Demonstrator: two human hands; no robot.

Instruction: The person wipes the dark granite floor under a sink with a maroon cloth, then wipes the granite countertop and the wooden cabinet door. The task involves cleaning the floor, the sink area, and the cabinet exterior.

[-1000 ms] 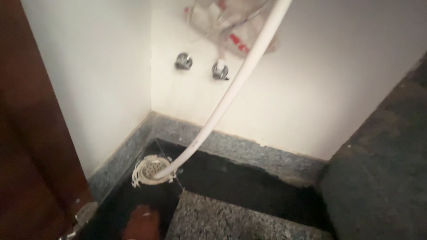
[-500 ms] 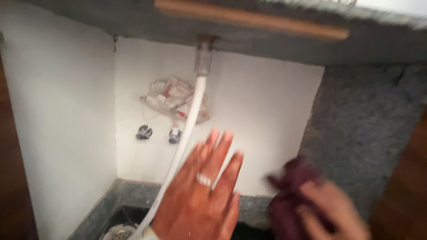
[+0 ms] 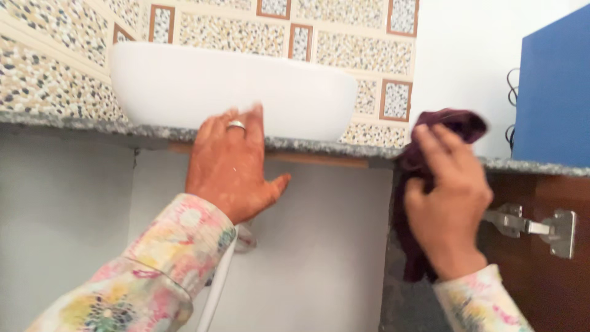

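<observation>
Two hands: both are raised to the granite counter edge (image 3: pixel 153 132), where half a second ago they were lower, in front of the cabinet's white back wall.
View: it has swung upward; a second ago it showed the cabinet floor and its drain, and now the white basin (image 3: pixel 233 92) on top of the counter and the pebble-patterned tiles (image 3: pixel 55 55) behind it are in sight.
Left hand (image 3: pixel 230 163): fingers spread wide and holding nothing, with a ring on one finger; the fingertips lie against the counter edge just below the basin, and whether they press on it cannot be told.
Right hand (image 3: pixel 445 200): closed around a dark maroon cloth (image 3: pixel 445 126), as it was half a second ago; it has risen with the cloth to the counter edge, well to the right of the basin.
Cloth: bunched above the fingers and hanging down behind the palm, against the cabinet's grey side panel (image 3: pixel 393 276).
White pipe (image 3: pixel 215 295): only a short length shows, below the left sleeve.
Hinge (image 3: pixel 534 226): metal, on the brown door, right of the right hand.
Meaning: judged from the shift, attention has moved from the cabinet floor up to the counter edge, the cloth now at that level.
</observation>
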